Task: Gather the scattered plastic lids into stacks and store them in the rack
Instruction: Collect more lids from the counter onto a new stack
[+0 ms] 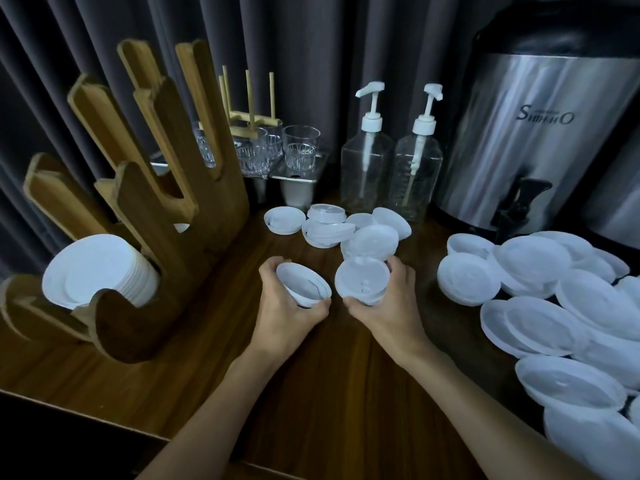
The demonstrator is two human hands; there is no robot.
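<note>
My left hand (pixel 282 308) grips a small stack of white plastic lids (pixel 303 284) just above the wooden counter. Right beside it, my right hand (pixel 388 306) holds a second white lid (pixel 360 280), tilted with its face toward me. Behind both hands lies a loose cluster of several small lids (pixel 341 226). A heap of larger white lids (pixel 554 306) covers the counter on the right. The wooden slotted rack (pixel 156 202) stands at the left, and a row of lids (pixel 100 270) fills its lowest slot.
Two clear pump bottles (pixel 391 174) and a steel drinks urn (pixel 540 140) stand at the back right. Drinking glasses (pixel 277 147) sit on a metal stand behind the rack. Dark curtains hang behind. The counter's front edge (pixel 104 415) runs at lower left.
</note>
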